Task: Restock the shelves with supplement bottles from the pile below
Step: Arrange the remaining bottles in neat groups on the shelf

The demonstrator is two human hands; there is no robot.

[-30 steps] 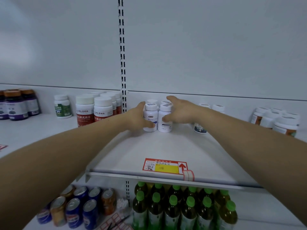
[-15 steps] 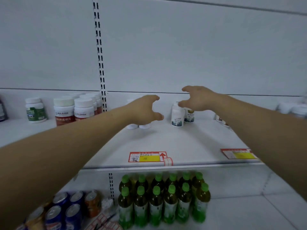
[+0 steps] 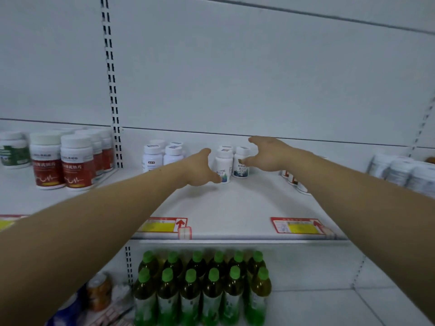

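Both hands shifted right onto blue-label bottles [image 3: 223, 165] | left hand [image 3: 200, 169], right hand [image 3: 266, 154] spread, holding nothing | I'd square the pair gently.

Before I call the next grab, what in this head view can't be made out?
- Pile below: not identifiable in the head view.
- Orange-labelled bottles: mostly hidden behind the right forearm.
- White bottles at far right: labels blurred.
- Blue-labelled bottles between the left hand and right hand: label text too small to read; whether either hand touches them is unclear.
- Cans at lower left: partly hidden by the left forearm.
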